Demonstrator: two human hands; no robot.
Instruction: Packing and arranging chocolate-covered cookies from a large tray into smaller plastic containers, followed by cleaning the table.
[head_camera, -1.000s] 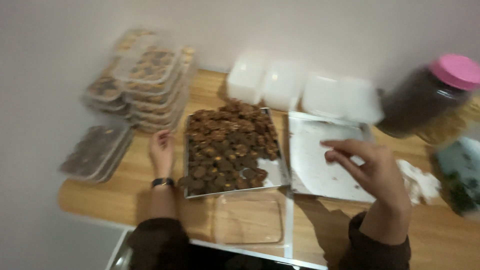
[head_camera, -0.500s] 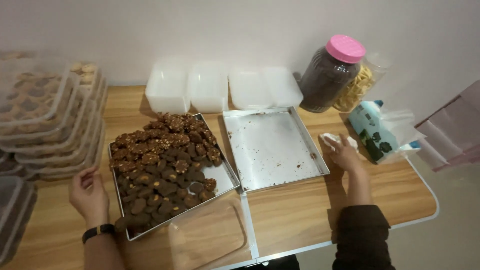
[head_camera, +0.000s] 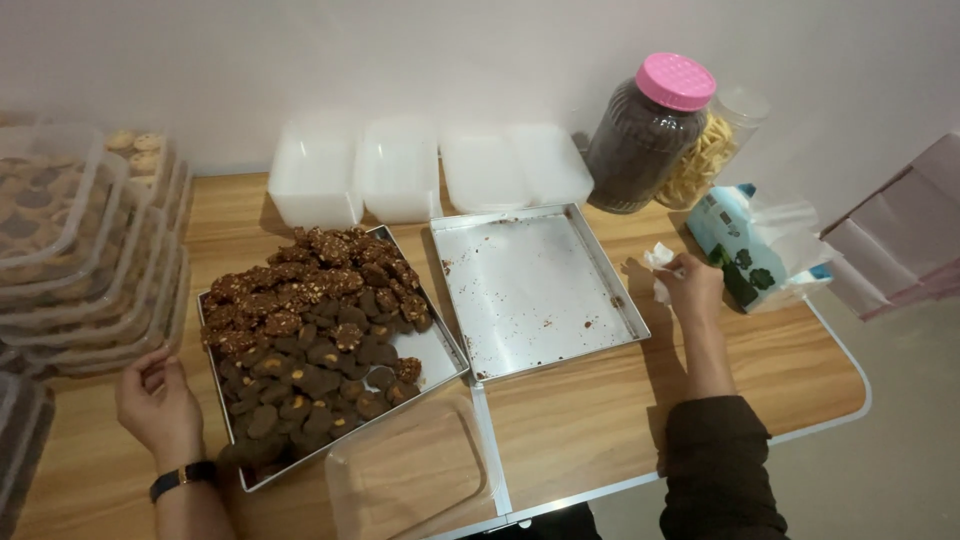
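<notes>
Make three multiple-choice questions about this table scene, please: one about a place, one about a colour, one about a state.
1. Where does the empty metal tray lie?
A. to the right of the tray of cookies
B. on top of the stacked boxes
C. under the jars

2. What colour is the lid of the dark jar?
A. green
B. pink
C. black

3. What is the right hand doing?
A. resting flat inside the empty tray
B. lifting the jar
C. closed on a white tissue

Answers:
1 A: the empty tray sits beside the tray of cookies, on its right, both on the wooden table.
2 B: the screw lid is plainly pink.
3 C: the fingers curl around the white tissue next to the tissue pack; the left hand rests open by the tray of cookies.
</notes>
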